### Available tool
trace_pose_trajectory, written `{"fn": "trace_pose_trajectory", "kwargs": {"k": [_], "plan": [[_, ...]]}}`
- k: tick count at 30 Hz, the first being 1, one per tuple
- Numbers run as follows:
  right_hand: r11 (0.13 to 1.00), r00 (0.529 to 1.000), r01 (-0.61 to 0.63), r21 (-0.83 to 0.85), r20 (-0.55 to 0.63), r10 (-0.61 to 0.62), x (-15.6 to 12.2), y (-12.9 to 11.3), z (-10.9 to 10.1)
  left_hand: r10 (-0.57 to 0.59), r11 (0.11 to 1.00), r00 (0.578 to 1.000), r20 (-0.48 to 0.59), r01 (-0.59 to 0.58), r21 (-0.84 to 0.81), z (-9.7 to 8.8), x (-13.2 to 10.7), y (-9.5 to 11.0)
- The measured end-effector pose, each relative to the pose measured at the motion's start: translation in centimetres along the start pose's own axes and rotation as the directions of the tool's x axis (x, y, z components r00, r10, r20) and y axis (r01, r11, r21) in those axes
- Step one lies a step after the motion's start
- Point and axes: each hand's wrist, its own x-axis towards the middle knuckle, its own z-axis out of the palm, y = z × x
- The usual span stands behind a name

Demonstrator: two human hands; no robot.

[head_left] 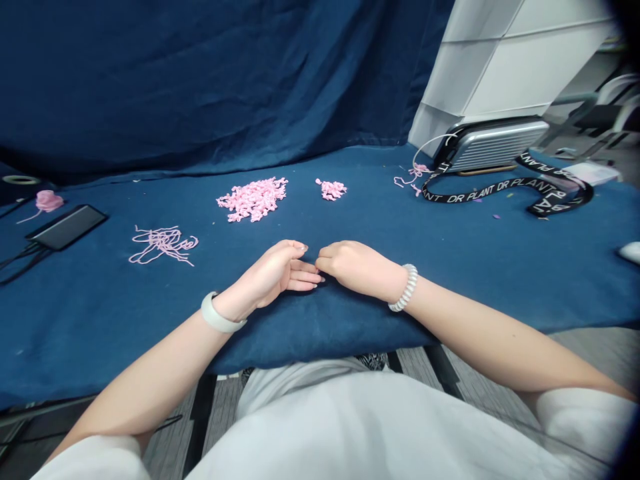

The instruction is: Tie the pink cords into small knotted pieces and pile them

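Note:
Over the near part of the blue-covered table, my left hand [286, 268] is open, its fingers stretched to the right with the palm showing. My right hand [350, 265] is closed, fingers curled in at the tips of the left fingers. Whatever it may pinch is hidden. Just beyond the hands lies a large heap of knotted pink yarn pieces [256, 199]. To its right is a smaller heap of pink yarn pieces [332, 190]. Loose pink yarn strands [164, 245] lie tangled to the left of my left hand.
A small pink yarn ball [49, 201] and a black device with cables [69, 227] lie at far left. On the right are a silver ridged case [500, 145], a black lettered lanyard [483, 193] and pink yarn scraps [419, 171]. A blue curtain [200, 80] hangs behind.

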Motion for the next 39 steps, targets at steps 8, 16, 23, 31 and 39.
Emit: {"fn": "trace_pose_trajectory", "kwargs": {"k": [8,16,23,31,39], "plan": [[0.999,0.976,-0.041,0.026,-0.214,0.045,0.1,1.1,1.0,0.008,0.977,0.999,-0.048,-0.018,-0.213,0.0,0.4,-0.2],[0.951,0.844,-0.014,0.309,-0.506,0.177,0.3,1.3,1.9,0.095,0.916,0.994,-0.057,-0.11,-0.385,0.6,0.4,-0.9],[0.493,0.769,0.023,0.87,-0.33,0.547,1.0,0.6,1.9,0.441,0.897,0.889,-0.121,-0.438,0.051,0.6,0.3,-1.6],[0.048,0.791,0.102,0.994,-0.111,0.601,1.5,0.6,2.5,0.582,0.805,0.805,-0.11,-0.552,0.219,0.9,-0.3,-1.4],[-0.058,0.804,0.118,0.991,-0.061,0.591,1.5,0.4,2.2,0.63,0.749,0.775,-0.045,-0.592,0.299,0.8,-0.6,-1.3]]}}
